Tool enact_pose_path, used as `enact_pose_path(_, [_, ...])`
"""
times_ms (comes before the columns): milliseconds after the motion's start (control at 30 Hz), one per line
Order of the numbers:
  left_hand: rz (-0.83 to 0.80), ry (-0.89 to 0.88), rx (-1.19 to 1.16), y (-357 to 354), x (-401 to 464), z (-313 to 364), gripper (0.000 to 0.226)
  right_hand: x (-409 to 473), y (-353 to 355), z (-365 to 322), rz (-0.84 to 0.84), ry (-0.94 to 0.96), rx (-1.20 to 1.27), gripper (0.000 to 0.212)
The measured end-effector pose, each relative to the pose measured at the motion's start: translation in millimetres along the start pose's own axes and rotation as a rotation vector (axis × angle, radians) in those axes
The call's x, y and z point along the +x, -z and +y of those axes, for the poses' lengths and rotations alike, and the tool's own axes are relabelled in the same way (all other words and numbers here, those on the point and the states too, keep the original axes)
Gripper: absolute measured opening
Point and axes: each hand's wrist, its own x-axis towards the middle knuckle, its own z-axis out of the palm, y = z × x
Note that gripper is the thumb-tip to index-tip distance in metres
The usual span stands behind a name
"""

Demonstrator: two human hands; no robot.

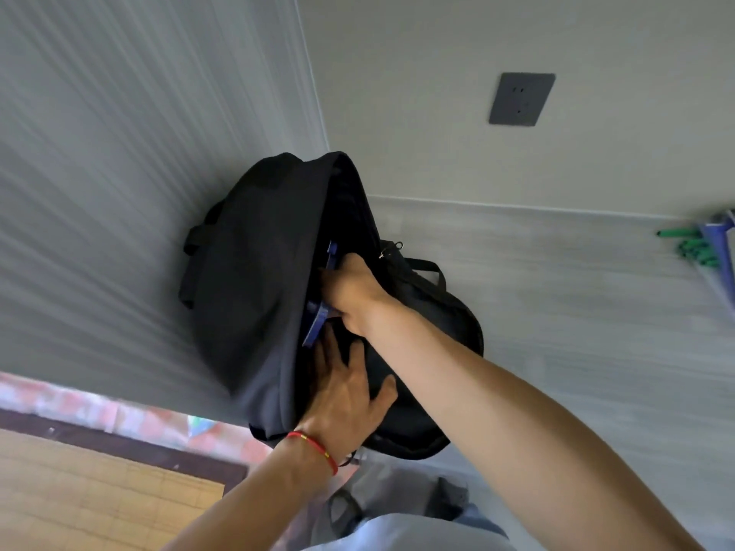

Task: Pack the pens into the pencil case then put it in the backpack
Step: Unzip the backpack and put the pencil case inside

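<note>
Head view: my right hand [352, 290] closes its fingers on the blue pencil case [318, 312], which sits halfway inside the open black backpack [254, 272] lying on the grey table [557, 280] in the corner. My left hand [346, 395], red string at the wrist, presses spread fingers flat against the backpack's opening.

Head view, tilted, close above backpack [254, 272].
</note>
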Motion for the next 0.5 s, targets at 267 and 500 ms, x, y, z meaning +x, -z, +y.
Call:
enact_pose_path(267, [0.021, 0.023, -0.049, 6, 3, -11, 0.092, 2, 3, 22, -0.077, 0.215, -0.514, 0.033])
enact_pose_path(500, [0.056, 0.053, -0.043, 5, 7, -13, 0.076, 0, 20, 25, -0.092, 0.9, -0.927, 0.063])
